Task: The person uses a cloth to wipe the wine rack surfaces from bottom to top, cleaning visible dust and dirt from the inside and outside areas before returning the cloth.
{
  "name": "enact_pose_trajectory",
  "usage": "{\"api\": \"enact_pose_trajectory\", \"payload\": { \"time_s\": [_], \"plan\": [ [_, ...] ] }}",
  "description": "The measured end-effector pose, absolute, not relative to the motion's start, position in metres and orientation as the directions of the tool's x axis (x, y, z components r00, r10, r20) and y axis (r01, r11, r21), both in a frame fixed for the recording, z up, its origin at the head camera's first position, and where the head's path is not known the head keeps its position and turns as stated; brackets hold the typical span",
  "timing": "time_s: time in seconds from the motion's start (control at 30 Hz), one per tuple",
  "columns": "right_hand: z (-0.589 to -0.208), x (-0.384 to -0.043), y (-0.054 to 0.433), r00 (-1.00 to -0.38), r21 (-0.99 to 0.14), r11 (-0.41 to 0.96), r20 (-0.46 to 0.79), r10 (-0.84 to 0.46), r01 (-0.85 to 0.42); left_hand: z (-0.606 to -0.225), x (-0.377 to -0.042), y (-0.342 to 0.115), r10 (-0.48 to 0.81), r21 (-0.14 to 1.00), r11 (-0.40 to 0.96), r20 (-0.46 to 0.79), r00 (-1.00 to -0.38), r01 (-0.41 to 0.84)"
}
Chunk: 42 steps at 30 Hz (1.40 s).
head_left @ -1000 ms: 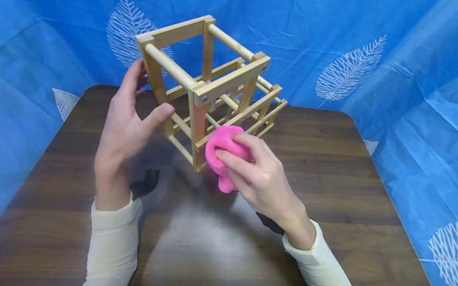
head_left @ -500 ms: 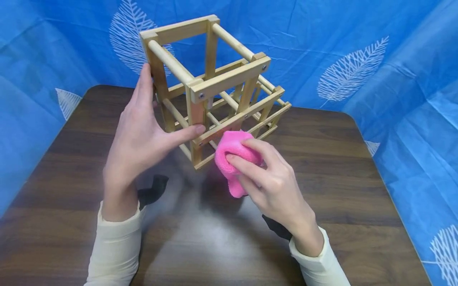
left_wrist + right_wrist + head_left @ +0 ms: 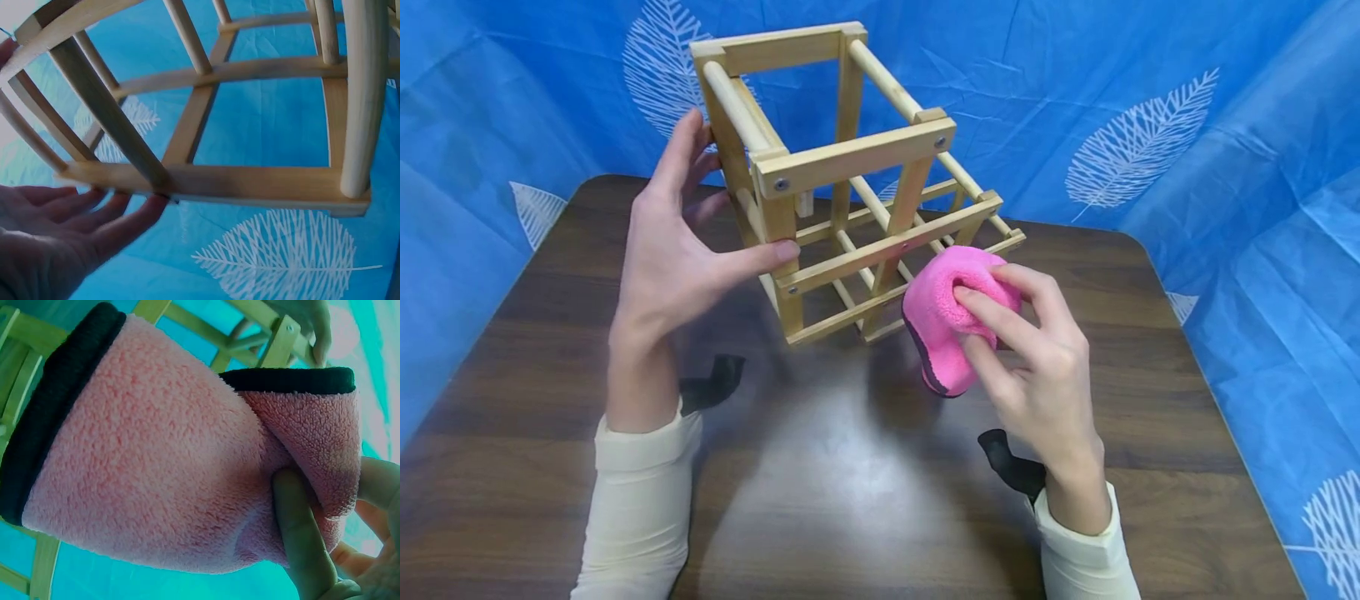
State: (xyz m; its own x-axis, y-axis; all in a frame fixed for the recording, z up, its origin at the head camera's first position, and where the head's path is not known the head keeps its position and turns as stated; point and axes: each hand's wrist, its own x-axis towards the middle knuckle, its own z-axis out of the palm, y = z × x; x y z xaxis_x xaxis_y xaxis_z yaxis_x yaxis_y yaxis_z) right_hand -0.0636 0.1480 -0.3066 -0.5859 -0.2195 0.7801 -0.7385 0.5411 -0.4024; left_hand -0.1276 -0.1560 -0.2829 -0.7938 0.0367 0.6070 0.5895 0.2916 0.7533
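A pale wooden rack [image 3: 853, 157] of flat slats and round rods, with screws at its joints, stands tilted over the table in the head view. My left hand [image 3: 666, 242] grips its left end, thumb across the front post and fingers behind. The left wrist view has those fingers [image 3: 134, 219] along the underside of a slat. In my right hand [image 3: 1048, 367] is a bunched pink cloth [image 3: 932, 308] with black edging, pinched between thumb and fingers. It overlaps the rack's lower right rails. The right wrist view is mostly filled by the fuzzy cloth [image 3: 150, 437].
Beneath everything is a dark wood-grain table [image 3: 1150, 400]. Blue sheeting [image 3: 1000, 75] with white leaf prints surrounds it at the back and sides. Black straps [image 3: 711, 383] stick out by both wrists.
My right hand has moved right along the rack with the cloth. The rack has turned, so its front side faces me more. My left thumb has come onto the front post.
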Motion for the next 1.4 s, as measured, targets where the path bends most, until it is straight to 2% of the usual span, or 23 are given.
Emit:
{"api": "enact_pose_trajectory", "payload": {
  "time_s": [0.27,0.43,0.53,0.63,0.73,0.8,0.9,1.13,1.4],
  "plan": [
    [-0.299,-0.063,0.168,-0.616,-0.445,0.598,0.781,-0.106,-0.667,-0.297,-0.144,-0.168,0.083,0.765,-0.069,0.644,-0.761,0.64],
    [-0.297,-0.064,0.179,-0.61,-0.474,0.603,0.792,-0.026,-0.641,-0.304,-0.155,-0.169,0.093,0.74,-0.058,0.672,-0.734,0.67],
    [-0.297,-0.065,0.183,-0.608,-0.481,0.615,0.794,0.003,-0.625,-0.3,-0.15,-0.171,0.107,0.779,0.043,0.619,-0.778,0.626],
    [-0.297,-0.066,0.186,-0.608,-0.481,0.635,0.794,0.023,-0.605,-0.289,-0.133,-0.173,0.114,0.822,0.281,0.485,-0.867,0.496],
    [-0.297,-0.068,0.189,-0.606,-0.487,0.646,0.794,0.047,-0.588,-0.279,-0.114,-0.172,0.13,0.789,0.504,0.334,-0.934,0.352],
    [-0.298,-0.069,0.19,-0.606,-0.492,0.647,0.793,0.059,-0.582,-0.275,-0.106,-0.168,0.168,0.756,0.568,0.281,-0.945,0.326],
    [-0.299,-0.07,0.191,-0.616,-0.5,0.646,0.786,0.057,-0.577,-0.273,-0.101,-0.16,0.212,0.736,0.59,0.255,-0.943,0.331],
    [-0.3,-0.071,0.187,-0.638,-0.504,0.639,0.769,0.027,-0.581,-0.275,-0.104,-0.157,0.188,0.717,0.585,0.334,-0.923,0.379],
    [-0.3,-0.07,0.189,-0.624,-0.49,0.661,0.78,0.041,-0.568,-0.278,-0.109,-0.161,0.229,0.663,0.597,0.399,-0.888,0.452]
  ]
}}
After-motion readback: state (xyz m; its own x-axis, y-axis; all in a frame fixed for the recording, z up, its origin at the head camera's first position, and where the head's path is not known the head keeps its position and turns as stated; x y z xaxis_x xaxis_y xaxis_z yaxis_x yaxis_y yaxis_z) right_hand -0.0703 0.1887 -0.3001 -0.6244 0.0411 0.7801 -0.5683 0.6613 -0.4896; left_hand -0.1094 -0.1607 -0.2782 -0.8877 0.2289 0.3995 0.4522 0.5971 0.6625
